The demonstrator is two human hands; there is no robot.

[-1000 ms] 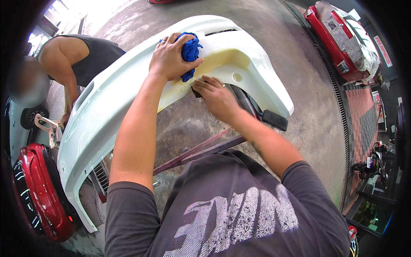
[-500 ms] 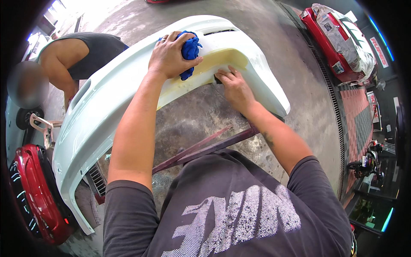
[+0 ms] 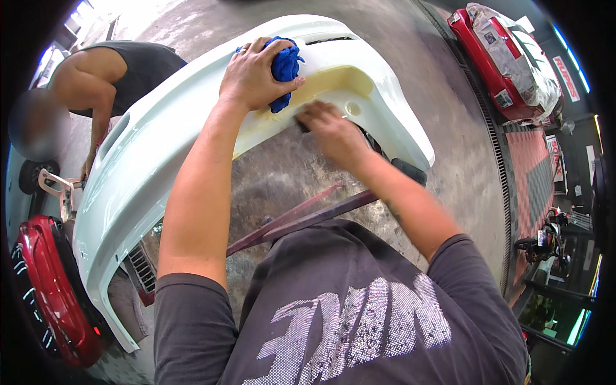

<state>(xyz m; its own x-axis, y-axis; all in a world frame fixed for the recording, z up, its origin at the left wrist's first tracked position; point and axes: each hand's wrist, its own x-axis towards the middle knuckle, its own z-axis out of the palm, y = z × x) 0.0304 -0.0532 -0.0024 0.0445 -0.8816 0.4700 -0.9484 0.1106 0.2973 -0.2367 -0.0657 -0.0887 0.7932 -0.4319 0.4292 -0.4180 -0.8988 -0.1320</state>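
Note:
A long white car bumper (image 3: pixel 154 128) curves across the view, with a yellowish patch (image 3: pixel 350 78) along its inner edge near the far end. My left hand (image 3: pixel 250 77) grips a crumpled blue cloth (image 3: pixel 285 67) and rests with it on the bumper's upper face. Smeared by motion, my right hand (image 3: pixel 330 128) is at the bumper's lower edge beside the yellowish patch. A small dark pad (image 3: pixel 302 124) shows under its fingertips; its exact kind is too blurred to tell. A round hollow (image 3: pixel 353 108) shows in the bumper just right of this hand.
Under the bumper, a stand with dark reddish bars (image 3: pixel 301 221) crosses in front of me. Another person (image 3: pixel 122 70) bends over the bumper's left side. A red car part (image 3: pixel 61 289) lies at the left, and a paper-covered red bumper (image 3: pixel 507 64) is at the far right.
My right hand has slid left along the bumper's edge with the dark pad, toward my left hand, uncovering the round hollow. My left hand stays on the cloth.

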